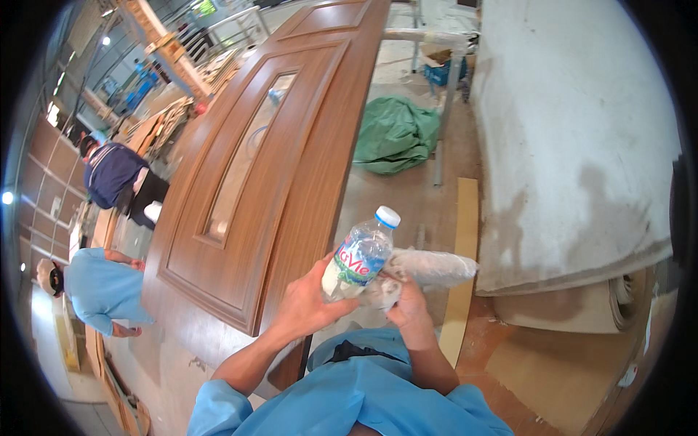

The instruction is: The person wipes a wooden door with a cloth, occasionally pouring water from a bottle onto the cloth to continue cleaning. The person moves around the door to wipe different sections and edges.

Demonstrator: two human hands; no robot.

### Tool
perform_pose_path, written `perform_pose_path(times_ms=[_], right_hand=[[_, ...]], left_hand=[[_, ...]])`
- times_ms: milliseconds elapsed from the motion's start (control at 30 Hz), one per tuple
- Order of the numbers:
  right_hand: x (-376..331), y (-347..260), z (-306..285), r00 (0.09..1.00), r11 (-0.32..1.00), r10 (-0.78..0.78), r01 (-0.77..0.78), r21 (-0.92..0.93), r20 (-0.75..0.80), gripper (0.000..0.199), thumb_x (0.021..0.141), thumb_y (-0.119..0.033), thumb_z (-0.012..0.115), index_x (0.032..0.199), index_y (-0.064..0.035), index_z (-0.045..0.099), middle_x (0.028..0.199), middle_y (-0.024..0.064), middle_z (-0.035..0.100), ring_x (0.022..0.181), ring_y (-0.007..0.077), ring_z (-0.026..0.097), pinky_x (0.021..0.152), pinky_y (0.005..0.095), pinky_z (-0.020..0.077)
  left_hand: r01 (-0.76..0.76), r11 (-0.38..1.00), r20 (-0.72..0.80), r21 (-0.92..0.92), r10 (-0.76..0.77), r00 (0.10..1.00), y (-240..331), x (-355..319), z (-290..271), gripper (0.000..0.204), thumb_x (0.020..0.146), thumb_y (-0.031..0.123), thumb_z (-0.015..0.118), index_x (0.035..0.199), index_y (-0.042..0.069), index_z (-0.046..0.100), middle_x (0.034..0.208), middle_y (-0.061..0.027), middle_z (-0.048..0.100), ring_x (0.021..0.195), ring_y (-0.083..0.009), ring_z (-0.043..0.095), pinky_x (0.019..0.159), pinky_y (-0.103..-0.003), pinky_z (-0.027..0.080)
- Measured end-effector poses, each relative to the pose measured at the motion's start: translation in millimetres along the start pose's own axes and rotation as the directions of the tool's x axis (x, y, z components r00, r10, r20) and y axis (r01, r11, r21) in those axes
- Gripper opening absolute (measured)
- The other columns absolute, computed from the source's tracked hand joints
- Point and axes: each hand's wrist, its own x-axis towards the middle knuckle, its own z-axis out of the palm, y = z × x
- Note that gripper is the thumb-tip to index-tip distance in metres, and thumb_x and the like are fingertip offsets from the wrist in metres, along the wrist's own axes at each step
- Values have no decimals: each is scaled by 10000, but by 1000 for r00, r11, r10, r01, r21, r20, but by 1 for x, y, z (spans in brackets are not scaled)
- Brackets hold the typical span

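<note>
A clear plastic bottle (356, 260) with a blue, green and white label and a white cap is held tilted in front of my body. My left hand (309, 299) is closed around its lower left side. In my right hand (409, 304) is a crumpled whitish rag (381, 289), pressed close to the bottle's lower right side; the exact contact is hidden. Just behind the rag, a bar end wrapped in whitish film (440, 267) sticks out to the right. To the left of the bottle lies a brown wood-grain door (302, 189) with a narrow glass pane (236, 174).
A green cover (396, 134) lies heaped on the floor beyond the bottle. On the right hangs a large pale sheet (574, 138) above rolled material (582, 309). Two people, one in dark blue (116, 174), one in light blue (107, 287), work left of the door.
</note>
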Motion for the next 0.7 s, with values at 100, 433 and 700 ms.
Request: perform_pose_path(times_ms=[100, 433, 700], right_hand=[[26, -41, 18, 968, 977, -136, 96, -193, -211, 307, 971, -61, 587, 1273, -15, 571, 1211, 106, 651, 1073, 233, 668, 886, 386, 585], [89, -77, 16, 894, 937, -305, 220, -269, -329, 316, 936, 25, 585, 1251, 0, 585, 1193, 119, 668, 1066, 240, 675, 921, 385, 575], [95, -88, 12, 870, 942, -331, 282, -183, -364, 334, 918, 31, 627, 1251, 11, 619, 1173, 96, 680, 1058, 192, 669, 902, 309, 548]], left_hand=[[116, 966, -65, 232, -103, 992, 1, 0, -22, 740, 729, 294, 825, 1341, 22, 512, 1006, -209, 724, 951, -374, 718, 818, -435, 568], [-140, 661, 26, 737, 179, 983, 23, 47, -35, 623, 760, 216, 801, 1273, 25, 504, 934, -166, 681, 809, -365, 694, 699, -454, 537], [-216, 471, 144, 855, 184, 972, 52, 86, -32, 579, 739, 151, 783, 1224, -8, 509, 905, -141, 622, 819, -316, 668, 733, -419, 510]])
